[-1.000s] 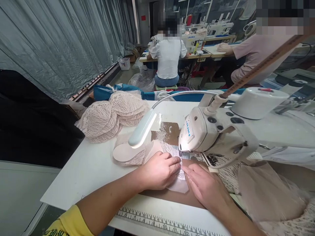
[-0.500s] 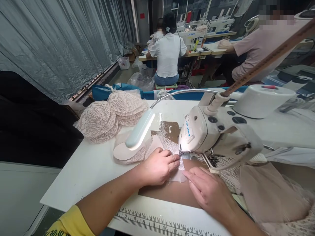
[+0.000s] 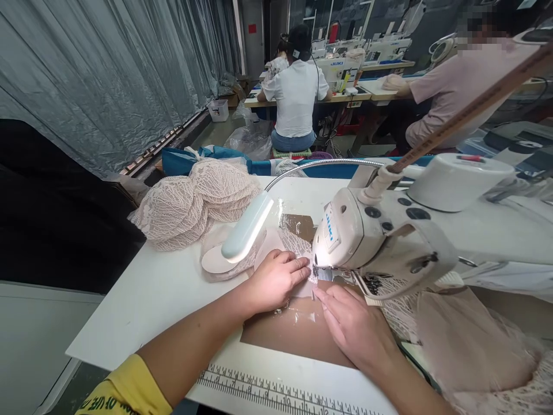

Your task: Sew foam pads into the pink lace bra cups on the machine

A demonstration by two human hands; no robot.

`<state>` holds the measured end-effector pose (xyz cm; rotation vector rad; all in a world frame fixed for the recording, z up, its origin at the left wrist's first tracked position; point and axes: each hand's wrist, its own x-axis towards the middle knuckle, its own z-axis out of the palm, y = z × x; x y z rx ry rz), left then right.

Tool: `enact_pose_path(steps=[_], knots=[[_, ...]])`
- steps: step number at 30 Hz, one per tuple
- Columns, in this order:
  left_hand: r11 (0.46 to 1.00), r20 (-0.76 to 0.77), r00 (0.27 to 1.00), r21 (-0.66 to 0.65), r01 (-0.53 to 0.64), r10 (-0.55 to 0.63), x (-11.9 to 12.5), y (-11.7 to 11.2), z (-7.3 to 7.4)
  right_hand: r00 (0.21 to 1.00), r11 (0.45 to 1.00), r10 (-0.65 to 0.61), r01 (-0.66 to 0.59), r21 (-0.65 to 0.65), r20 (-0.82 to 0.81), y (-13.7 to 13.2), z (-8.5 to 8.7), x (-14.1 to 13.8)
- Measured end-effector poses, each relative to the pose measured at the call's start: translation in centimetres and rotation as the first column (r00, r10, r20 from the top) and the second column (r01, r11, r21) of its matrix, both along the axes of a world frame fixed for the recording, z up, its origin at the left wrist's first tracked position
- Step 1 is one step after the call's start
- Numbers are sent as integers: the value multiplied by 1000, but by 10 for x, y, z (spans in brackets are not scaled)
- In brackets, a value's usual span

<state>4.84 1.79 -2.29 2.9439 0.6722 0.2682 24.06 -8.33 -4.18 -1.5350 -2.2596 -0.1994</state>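
Note:
My left hand (image 3: 276,279) lies flat with fingers together on a pale lace and fabric piece (image 3: 298,248) at the needle of a white sewing machine (image 3: 384,242). My right hand (image 3: 349,325) rests flat just right of it, fingertips pressing the piece's near edge against the brown taped patch (image 3: 294,334) on the table. The piece runs under the machine's head. Both hands hold the fabric down; neither grips it.
A heap of pink lace cups (image 3: 194,196) sits at the table's far left. A gooseneck lamp (image 3: 246,230) hangs over the work. More lace fabric (image 3: 475,340) lies at the right. A ruler strip (image 3: 276,395) lines the table's near edge. Two people sit at machines behind.
Both hands have slid forward toward the needle with the fabric, and more of the brown patch shows behind them.

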Motion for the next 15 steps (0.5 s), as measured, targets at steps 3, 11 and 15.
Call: enact_pose_path(steps=[3,11,15], knots=[[999,55,998,-1,-41,41,0,3,-5,999,999,-40,40,13,5,1,-2,-2],[997,172,982,-17,-78,80,-6,2,-2,999,999,-36,35,-32,-39,3,3,-3],[994,190,976,-20,-107,109,-7,-1,1,997,996,-55,51,-67,-56,-2,12,5]])
